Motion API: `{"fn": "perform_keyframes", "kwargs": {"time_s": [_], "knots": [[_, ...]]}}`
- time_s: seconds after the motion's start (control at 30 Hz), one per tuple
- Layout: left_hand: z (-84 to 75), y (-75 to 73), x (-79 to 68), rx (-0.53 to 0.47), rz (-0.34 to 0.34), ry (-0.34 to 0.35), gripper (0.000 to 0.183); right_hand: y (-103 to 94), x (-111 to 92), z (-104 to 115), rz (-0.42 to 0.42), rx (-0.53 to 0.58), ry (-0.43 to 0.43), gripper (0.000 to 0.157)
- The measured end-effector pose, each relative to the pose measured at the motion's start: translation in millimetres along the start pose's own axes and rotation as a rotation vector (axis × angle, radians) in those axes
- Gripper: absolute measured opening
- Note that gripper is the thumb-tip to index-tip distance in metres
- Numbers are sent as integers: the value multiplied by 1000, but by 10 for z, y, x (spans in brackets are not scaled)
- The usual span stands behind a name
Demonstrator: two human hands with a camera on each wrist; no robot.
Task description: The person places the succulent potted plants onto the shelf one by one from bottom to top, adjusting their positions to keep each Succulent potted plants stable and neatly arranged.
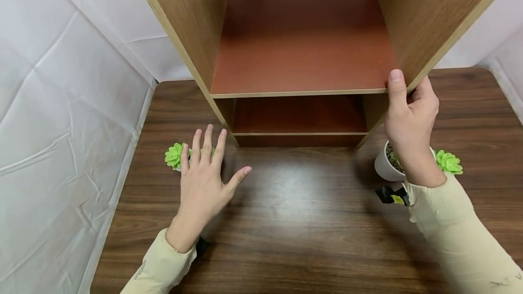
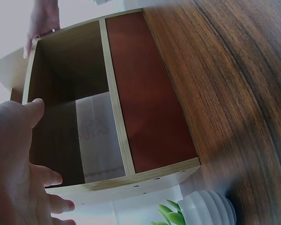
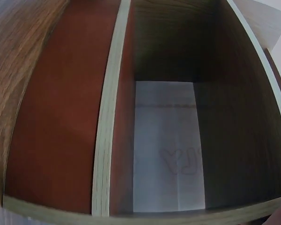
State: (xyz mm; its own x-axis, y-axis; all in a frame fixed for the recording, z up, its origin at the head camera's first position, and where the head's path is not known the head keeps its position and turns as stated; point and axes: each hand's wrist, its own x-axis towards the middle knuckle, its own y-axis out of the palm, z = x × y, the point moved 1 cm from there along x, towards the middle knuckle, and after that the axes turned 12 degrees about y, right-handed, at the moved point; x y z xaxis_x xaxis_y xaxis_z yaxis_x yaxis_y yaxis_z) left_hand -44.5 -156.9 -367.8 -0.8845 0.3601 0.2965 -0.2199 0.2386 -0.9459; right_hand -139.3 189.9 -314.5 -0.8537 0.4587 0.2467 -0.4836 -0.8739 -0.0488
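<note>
A wooden shelf unit [image 1: 302,44] with reddish-brown boards stands upright on the table, open side towards me. My right hand [image 1: 412,121] grips its right side panel where the middle board meets it, thumb on the inner side and fingers round the outside. Fingers spread, my left hand [image 1: 202,185] hovers by the lower left corner of the unit, holding nothing. In the left wrist view, its fingertips come near the edge of the left panel [image 2: 131,182]. The right wrist view shows the lower compartment [image 3: 168,145] and the kickboard [image 3: 61,108], with the right hand mostly out of frame.
A small green succulent [image 1: 173,154] is partly hidden behind my left hand. Under my right wrist stands a white pot [image 1: 386,167], with another bright green succulent [image 1: 448,162] beside it. White sheeting [image 1: 61,126] hangs left of the wood-grain table [image 1: 286,239].
</note>
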Motion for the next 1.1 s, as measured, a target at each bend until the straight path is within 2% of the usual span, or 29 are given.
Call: {"fn": "perform_keyframes", "kwargs": {"time_s": [0.17,0.3,0.43,0.57,0.7,0.83,0.97,1.1], "knots": [[0,18,4,-12,-1,14,96,20,30,45,-37,23,67,16],[26,38,18,-24,-36,40,98,23,54,42,-29,111,103,16],[68,55,26,-66,-91,62,98,63,58,4,-24,238,146,16],[106,54,11,-158,-161,63,92,112,29,-19,-20,322,181,17],[168,44,4,-252,-256,65,84,144,27,-5,12,334,191,18],[238,21,6,-280,-351,74,77,180,59,14,63,356,206,21],[274,-10,-19,-269,-382,72,76,206,55,0,92,387,225,23],[303,-14,-59,-285,-404,60,73,222,64,-1,79,397,248,23]]}}
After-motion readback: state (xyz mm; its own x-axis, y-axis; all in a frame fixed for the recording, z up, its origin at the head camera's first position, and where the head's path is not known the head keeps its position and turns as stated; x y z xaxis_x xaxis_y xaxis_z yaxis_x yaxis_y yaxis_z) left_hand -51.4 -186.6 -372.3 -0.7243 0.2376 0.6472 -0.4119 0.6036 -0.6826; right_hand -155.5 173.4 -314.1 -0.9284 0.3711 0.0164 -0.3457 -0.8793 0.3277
